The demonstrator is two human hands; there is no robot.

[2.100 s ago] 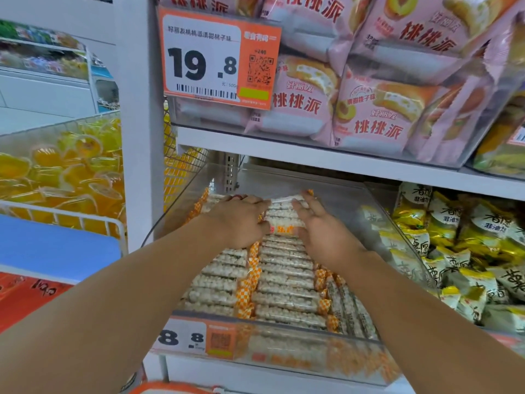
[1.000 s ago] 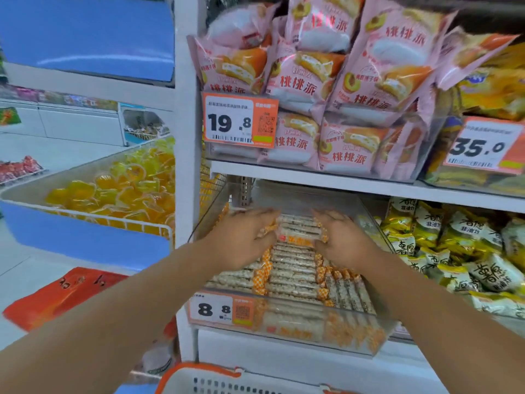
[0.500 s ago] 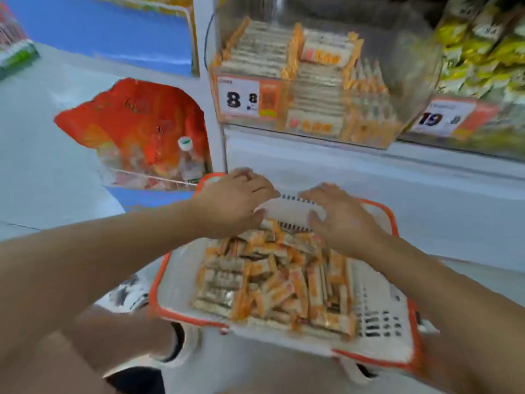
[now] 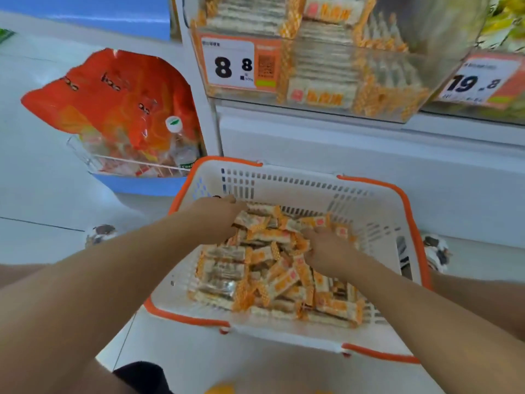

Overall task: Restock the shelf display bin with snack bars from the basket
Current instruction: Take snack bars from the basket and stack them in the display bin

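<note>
A white basket with an orange rim (image 4: 284,182) stands on the floor below the shelf, holding a loose pile of orange-and-white snack bars (image 4: 255,280). My left hand (image 4: 216,220) is down at the pile's far left end, fingers curled over some bars. My right hand (image 4: 326,248) digs into the pile's right side, fingers curled round bars there. Above, the clear display bin (image 4: 341,66) holds stacked rows of the same bars behind an 8.8 price tag (image 4: 230,65).
An orange plastic bag (image 4: 119,103) with a capped bottle (image 4: 176,129) sits in a wire bin at left. A 19.8 price tag (image 4: 480,81) marks the neighbouring bin at right. My shoes (image 4: 100,233) flank the basket on the white floor.
Both hands left the display bin, came down over the basket and now sit in the pile of bars. My view swung from the shelf down to the basket.
</note>
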